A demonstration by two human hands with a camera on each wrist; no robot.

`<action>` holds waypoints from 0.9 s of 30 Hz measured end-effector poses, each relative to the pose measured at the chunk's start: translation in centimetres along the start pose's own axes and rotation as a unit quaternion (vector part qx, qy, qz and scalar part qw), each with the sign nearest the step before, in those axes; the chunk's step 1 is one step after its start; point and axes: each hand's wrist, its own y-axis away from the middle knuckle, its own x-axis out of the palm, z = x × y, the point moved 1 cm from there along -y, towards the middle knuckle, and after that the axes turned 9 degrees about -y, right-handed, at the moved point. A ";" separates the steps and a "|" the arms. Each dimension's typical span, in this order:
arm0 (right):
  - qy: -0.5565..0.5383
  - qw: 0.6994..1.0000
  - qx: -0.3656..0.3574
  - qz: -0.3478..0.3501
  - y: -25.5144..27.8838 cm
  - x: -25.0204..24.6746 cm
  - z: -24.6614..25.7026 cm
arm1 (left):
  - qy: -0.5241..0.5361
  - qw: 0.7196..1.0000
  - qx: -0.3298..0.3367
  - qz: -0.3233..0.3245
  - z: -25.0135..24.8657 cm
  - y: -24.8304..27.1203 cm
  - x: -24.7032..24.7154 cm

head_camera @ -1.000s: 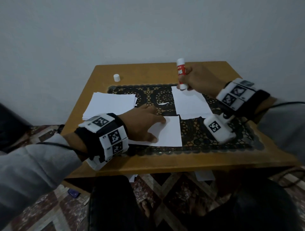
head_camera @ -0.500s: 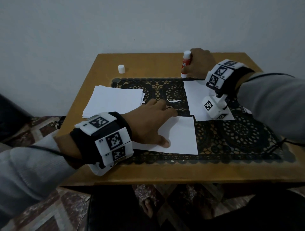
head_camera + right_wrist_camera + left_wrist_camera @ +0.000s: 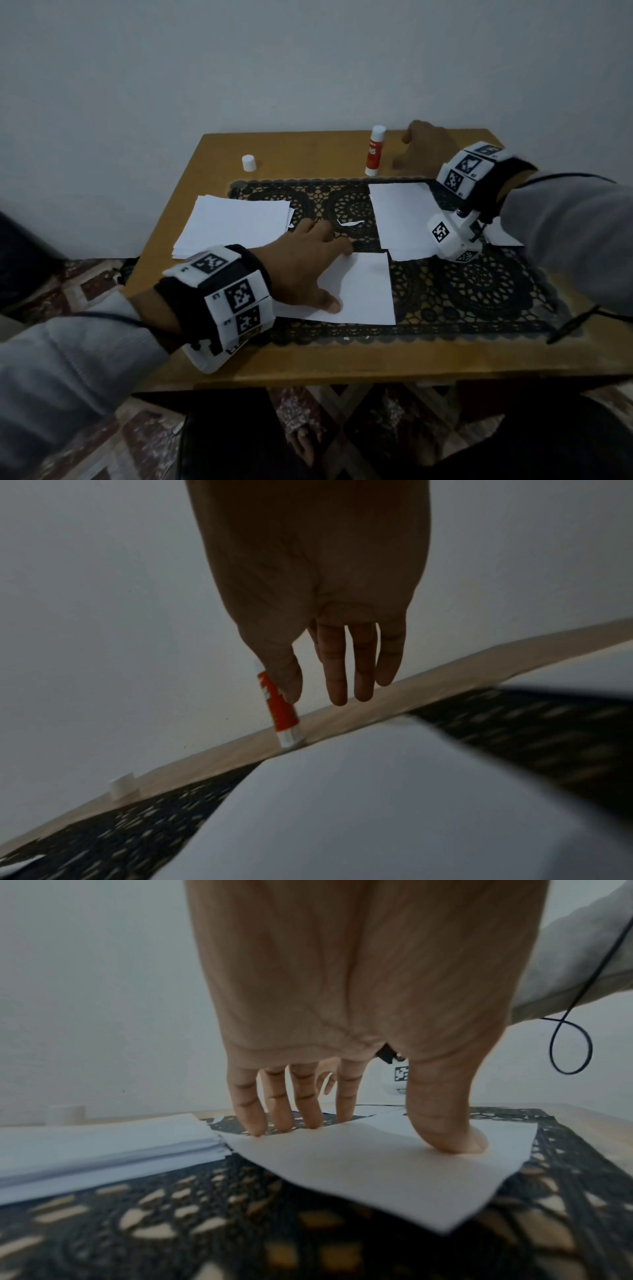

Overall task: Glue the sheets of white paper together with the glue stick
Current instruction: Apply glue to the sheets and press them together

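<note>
The red and white glue stick [image 3: 374,150] [image 3: 279,710] stands upright on the wooden table near its far edge. My right hand [image 3: 424,147] [image 3: 342,669] hovers just right of it with fingers straight, holding nothing. My left hand [image 3: 308,260] [image 3: 342,1110] presses flat on a white sheet [image 3: 356,291] [image 3: 377,1167] at the mat's near side, fingertips and thumb on the paper. A second white sheet [image 3: 404,219] [image 3: 377,804] lies on the mat below the right hand.
A stack of white paper [image 3: 236,222] [image 3: 103,1150] lies at the left. The glue's white cap [image 3: 248,162] [image 3: 123,785] stands at the far left of the table [image 3: 308,366]. A black lace mat [image 3: 479,291] covers the middle; a small paper scrap [image 3: 349,223] lies on it.
My right hand carried the glue stick to the table's far edge, stood it there and let go. The left hand stayed pressing on the near sheet.
</note>
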 end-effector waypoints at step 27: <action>0.145 0.971 -0.161 0.104 13.9 -5.5 -13.3 | -0.005 0.999 -0.053 0.006 -0.6 1.4 -0.1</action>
